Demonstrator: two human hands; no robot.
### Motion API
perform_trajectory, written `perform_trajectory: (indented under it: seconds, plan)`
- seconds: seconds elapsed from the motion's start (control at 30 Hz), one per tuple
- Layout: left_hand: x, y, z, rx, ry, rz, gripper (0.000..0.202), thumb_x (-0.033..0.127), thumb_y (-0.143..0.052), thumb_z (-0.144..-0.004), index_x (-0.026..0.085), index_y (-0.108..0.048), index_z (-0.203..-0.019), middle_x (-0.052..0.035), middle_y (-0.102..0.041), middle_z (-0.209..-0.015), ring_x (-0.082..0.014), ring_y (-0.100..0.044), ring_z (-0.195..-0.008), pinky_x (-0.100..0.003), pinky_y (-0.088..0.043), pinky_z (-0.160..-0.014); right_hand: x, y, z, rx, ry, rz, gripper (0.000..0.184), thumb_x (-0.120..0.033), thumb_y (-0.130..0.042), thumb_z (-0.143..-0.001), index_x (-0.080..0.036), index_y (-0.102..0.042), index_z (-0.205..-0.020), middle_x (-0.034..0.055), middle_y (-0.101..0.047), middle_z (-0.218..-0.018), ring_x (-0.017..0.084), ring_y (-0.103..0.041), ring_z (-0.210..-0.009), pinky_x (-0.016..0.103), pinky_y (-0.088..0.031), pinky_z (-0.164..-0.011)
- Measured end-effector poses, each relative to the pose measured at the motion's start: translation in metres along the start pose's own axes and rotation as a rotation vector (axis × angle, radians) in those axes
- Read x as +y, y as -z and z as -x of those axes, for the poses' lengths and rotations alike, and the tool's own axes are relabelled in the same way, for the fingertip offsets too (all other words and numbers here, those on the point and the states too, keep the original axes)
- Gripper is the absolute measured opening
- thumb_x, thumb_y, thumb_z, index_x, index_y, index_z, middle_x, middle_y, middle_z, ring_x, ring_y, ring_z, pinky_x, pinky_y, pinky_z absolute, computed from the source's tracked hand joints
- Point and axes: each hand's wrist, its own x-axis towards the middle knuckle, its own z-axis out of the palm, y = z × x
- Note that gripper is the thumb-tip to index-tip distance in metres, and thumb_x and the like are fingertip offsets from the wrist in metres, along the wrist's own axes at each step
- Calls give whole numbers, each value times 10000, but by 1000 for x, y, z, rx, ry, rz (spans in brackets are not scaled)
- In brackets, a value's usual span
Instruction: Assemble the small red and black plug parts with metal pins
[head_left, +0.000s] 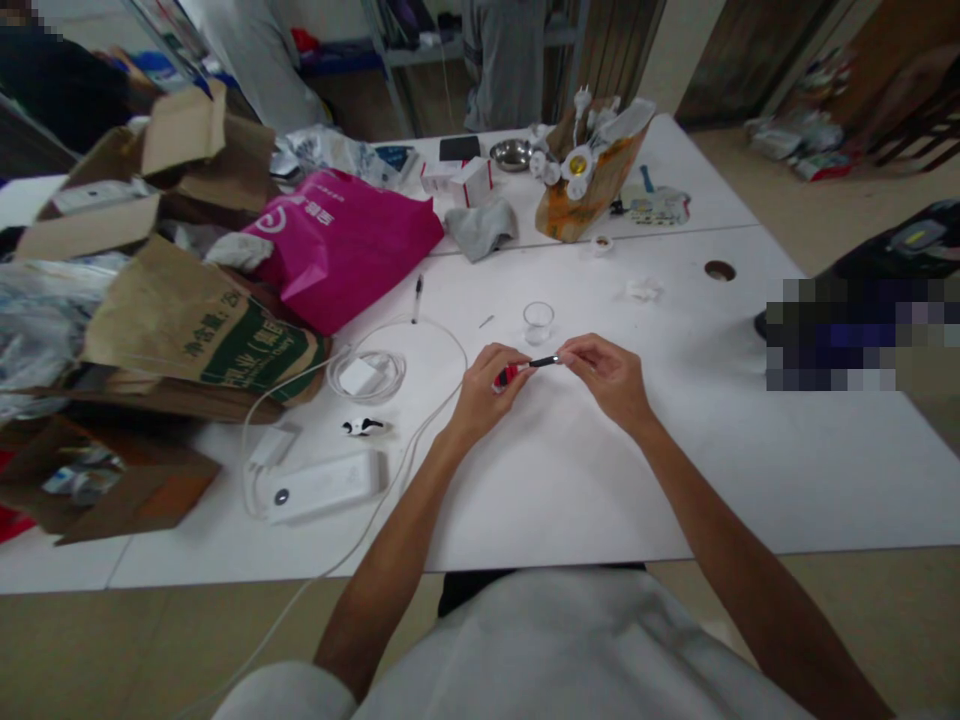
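Note:
A slim black stick-like piece (543,362) with a pale end spans the gap between my two hands above the white table. My left hand (487,392) is closed, pinching its left end with thumb and fingers. A red and black object (506,376) shows in that same palm; whether it joins the black piece I cannot tell. With its fingertips my right hand (606,378) pinches the pale right end. Just beyond the hands stands a small clear cup (538,322). A tiny thin grey piece (487,321) lies to the cup's left.
At left are a white power bank (326,487), a coiled white cable (366,373), a pen (417,299), a pink bag (341,240) and cardboard boxes (112,480). A brown paper bag (562,215) with white plugs stands at the back. Other people (506,60) are beyond the table.

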Motion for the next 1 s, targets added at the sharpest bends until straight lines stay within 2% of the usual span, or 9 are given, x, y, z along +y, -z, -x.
perform_trajectory:
  seconds: [0.17, 0.3, 0.43, 0.63, 0.9, 1.0]
  plan:
    - [1, -4, 2, -9, 2, 19, 141, 329, -755, -1139, 199, -791, -1180, -86, -782, -1090, -171, -736, -943, -318, -615, -836, 12, -1, 8, 12, -172, -80, 431, -631, -902, -950, -222, -774, -999, 54, -835, -906, 201, -809, -836, 359, -666, -824]
    - [1, -6, 2, -20, 13, 2, 176, 355, -719, -1160, 195, -792, -1160, -83, -774, -1058, -165, -725, -908, -307, -600, -792, 13, -4, 11, -25, -222, -105, 487, -686, -878, -948, -225, -727, -998, 61, -846, -894, 197, -801, -779, 346, -662, -752]
    - [0, -5, 2, -7, 31, -40, 231, 390, -662, -1187, 200, -781, -1135, -80, -765, -1040, -164, -717, -883, -311, -601, -788, 12, -9, 12, -46, -266, -159, 500, -686, -905, -920, -222, -733, -988, 69, -854, -905, 197, -801, -757, 353, -672, -750]
    - [-6, -6, 5, -26, 20, -87, 260, 368, -566, -1223, 206, -744, -1122, -85, -760, -1031, -188, -717, -950, -348, -608, -875, 16, -13, 11, -57, -296, -188, 503, -674, -949, -870, -217, -754, -952, 58, -842, -859, 196, -794, -727, 362, -697, -745]
    - [-6, -10, 8, 5, 18, -82, 231, 334, -566, -1221, 213, -692, -1071, -40, -700, -938, -166, -663, -834, -306, -544, -775, 21, -15, 11, -35, -274, -173, 510, -671, -973, -832, -217, -757, -915, 77, -858, -874, 209, -804, -740, 387, -722, -765]
    - [-4, -11, 8, 21, 63, -58, 243, 341, -578, -1216, 213, -684, -1038, -28, -693, -906, -157, -651, -800, -294, -518, -741, 23, -15, 13, -28, -253, -155, 485, -658, -970, -842, -219, -778, -917, 79, -865, -889, 211, -806, -738, 393, -724, -774]
